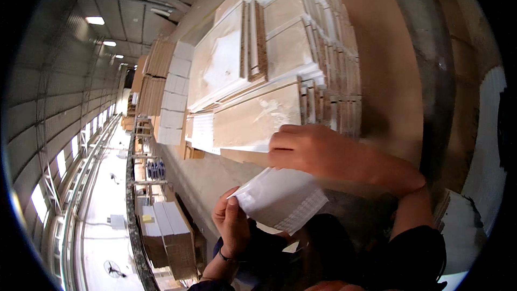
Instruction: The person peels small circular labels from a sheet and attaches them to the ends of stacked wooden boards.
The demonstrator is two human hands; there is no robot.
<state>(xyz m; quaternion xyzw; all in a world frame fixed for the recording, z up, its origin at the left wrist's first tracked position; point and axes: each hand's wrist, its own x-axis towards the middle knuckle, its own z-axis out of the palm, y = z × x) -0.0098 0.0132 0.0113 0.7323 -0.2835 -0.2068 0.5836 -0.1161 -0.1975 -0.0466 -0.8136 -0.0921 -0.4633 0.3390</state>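
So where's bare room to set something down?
The brown surface right of the panel pile looks bare, as does concrete floor between that pile and the stack at lower left. It is crowded atop the pile, with loose strips, and around the white sheet at the left hand and right hand.

Part of a flat, glossy white packet's (280, 199) upper edge vanishes behind a curled, bare right hand (304, 151), its fingertips obscured and its hold unclear, while some fingers of a bare left hand (232, 226) slip out of sight behind the packet. Fine printed rows on the packet are too small to read. The top edge crops a tall stack of beige-and-white boards (285, 46), and the lower edge a loose black sleeve (417, 256).
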